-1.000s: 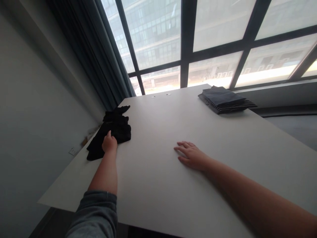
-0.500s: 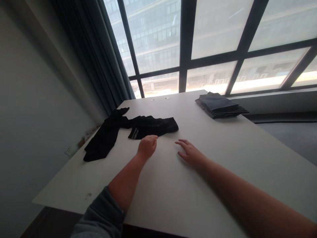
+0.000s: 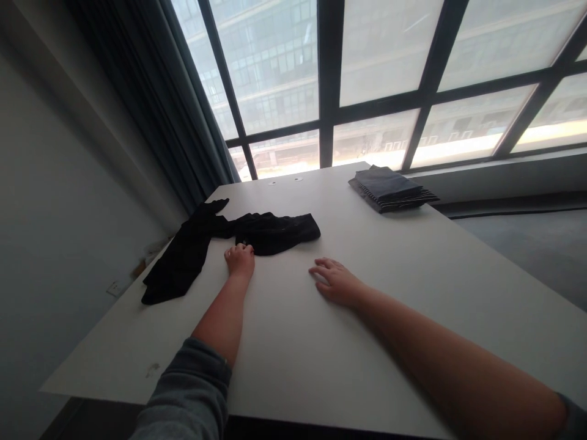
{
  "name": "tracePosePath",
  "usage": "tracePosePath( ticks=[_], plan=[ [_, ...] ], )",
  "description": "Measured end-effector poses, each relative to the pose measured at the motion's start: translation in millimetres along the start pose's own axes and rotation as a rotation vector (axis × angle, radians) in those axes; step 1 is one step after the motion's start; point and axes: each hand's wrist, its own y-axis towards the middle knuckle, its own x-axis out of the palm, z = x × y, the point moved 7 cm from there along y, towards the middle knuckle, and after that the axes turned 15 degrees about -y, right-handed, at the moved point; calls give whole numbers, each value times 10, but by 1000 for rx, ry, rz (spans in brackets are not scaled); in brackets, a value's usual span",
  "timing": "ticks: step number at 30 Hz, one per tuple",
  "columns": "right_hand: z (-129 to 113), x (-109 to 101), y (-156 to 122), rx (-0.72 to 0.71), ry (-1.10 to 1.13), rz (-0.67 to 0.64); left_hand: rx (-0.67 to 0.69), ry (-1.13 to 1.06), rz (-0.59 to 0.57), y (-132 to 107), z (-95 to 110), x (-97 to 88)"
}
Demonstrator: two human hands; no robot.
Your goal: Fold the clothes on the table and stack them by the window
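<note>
A black garment (image 3: 275, 232) lies spread and rumpled on the white table, one long part running toward the left front and another to the right. At the near edge of its right part, my left hand (image 3: 239, 260) has its fingers curled onto the cloth, covering the spot where two light stripes were visible. The fingertips are partly hidden there. My right hand (image 3: 338, 281) is open with the fingers apart, low over the tabletop, in front of the garment's right end and not touching it.
A stack of folded dark and striped clothes (image 3: 389, 188) sits at the table's far right edge. Behind the white table (image 3: 284, 342) rise a large window (image 3: 284, 67) and a dark curtain (image 3: 151, 91). A wall socket (image 3: 114, 288) is on the left.
My left hand has moved left along the garment's near edge, onto the striped spot, and its fingers have bent onto the cloth. My right hand stays open. The view has shifted slightly right.
</note>
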Motion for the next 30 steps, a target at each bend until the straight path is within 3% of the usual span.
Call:
tracePosePath(
  ticks=[4,9,12,14,15,17,20,23,27,30],
  plan=[
    [54,-63,25,50,126,94,182,-27,-161,-273,551,81],
    [152,-319,-18,106,280,368,429,-172,-422,-1027,1342,245],
    [173,-297,-16,79,299,319,694,-457,-758,-1555,1757,275],
    [162,-207,-5,35,234,201,809,-566,-884,-1705,1846,213],
    [155,-166,-7,10,190,149,817,-561,-858,-1665,1818,175],
    [148,-125,-25,-22,121,85,739,-459,-669,-1400,1630,94],
    [148,-146,-69,-18,101,28,528,-235,-373,-886,1146,-24],
    [120,-186,-119,-21,78,-60,294,-52,-217,-500,597,-83],
    [101,-229,-185,-50,35,-182,65,72,-208,-276,74,-81],
    [218,-268,-232,-54,72,-226,-40,159,-271,-241,-74,-114]
  ],
)
